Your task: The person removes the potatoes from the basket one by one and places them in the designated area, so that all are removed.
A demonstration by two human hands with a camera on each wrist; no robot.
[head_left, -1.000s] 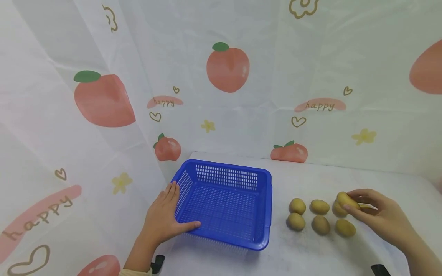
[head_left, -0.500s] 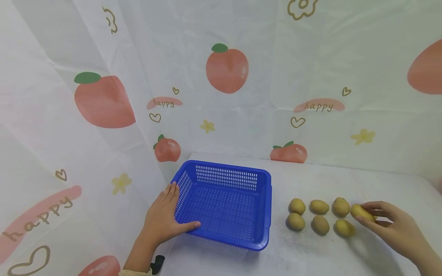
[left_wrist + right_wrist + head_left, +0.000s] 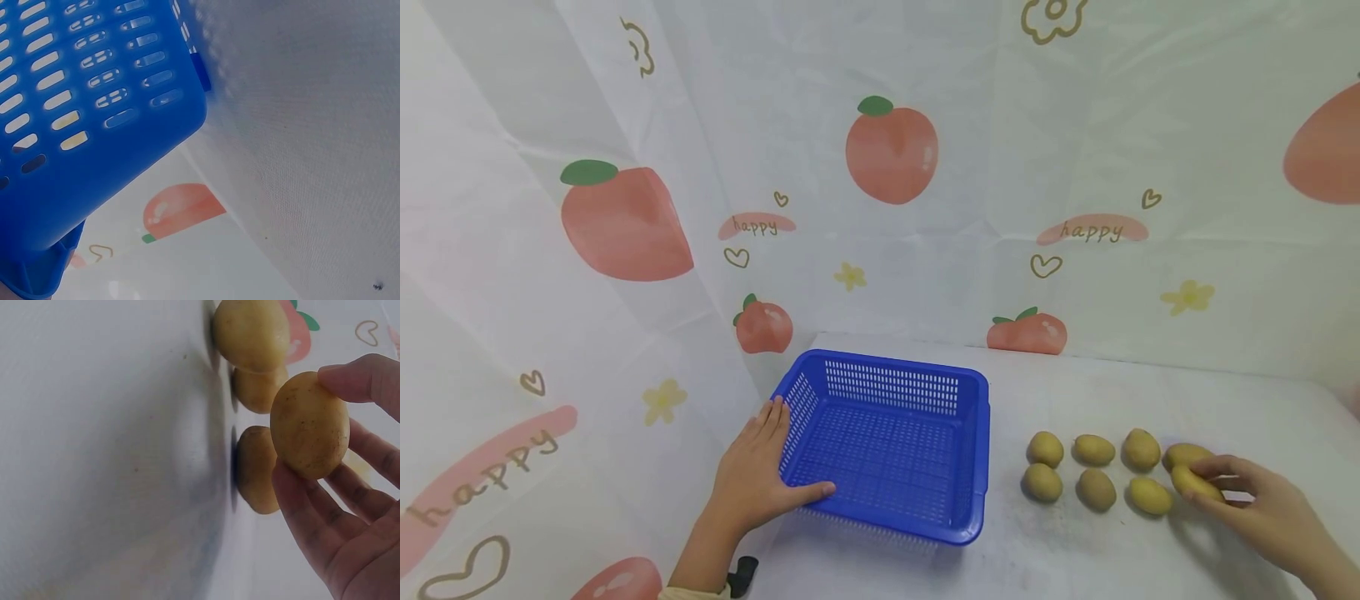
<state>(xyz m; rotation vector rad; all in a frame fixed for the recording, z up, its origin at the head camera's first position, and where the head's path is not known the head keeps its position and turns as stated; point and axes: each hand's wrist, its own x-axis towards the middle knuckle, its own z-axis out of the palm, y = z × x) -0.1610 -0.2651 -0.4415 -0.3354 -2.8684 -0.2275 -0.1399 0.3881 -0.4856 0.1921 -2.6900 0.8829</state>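
My right hand (image 3: 1262, 508) pinches a potato (image 3: 1197, 485) between thumb and fingertips at the right end of two rows of potatoes. In the right wrist view, the held potato (image 3: 310, 425) appears apart from the table surface. Just behind it, another potato (image 3: 1187, 456) lies at the end of the far row. Beside the held one, a yellowish potato (image 3: 1150, 496) ends the near row. On the left, my left hand (image 3: 756, 475) rests against a blue plastic basket (image 3: 982, 467), its fingers straight along the left side and its thumb on the near rim. Nothing lies in the basket.
Several more potatoes (image 3: 1096, 489) lie in the two rows right of the basket. The white table (image 3: 1075, 558) meets a fruit-printed curtain (image 3: 925, 275) at the back and left. A black object (image 3: 742, 575) shows by the left wrist.
My right hand has moved right and nearer to me. A potato now lies at the far row's right end, and the hand holds one in front of it. The left hand stays put.
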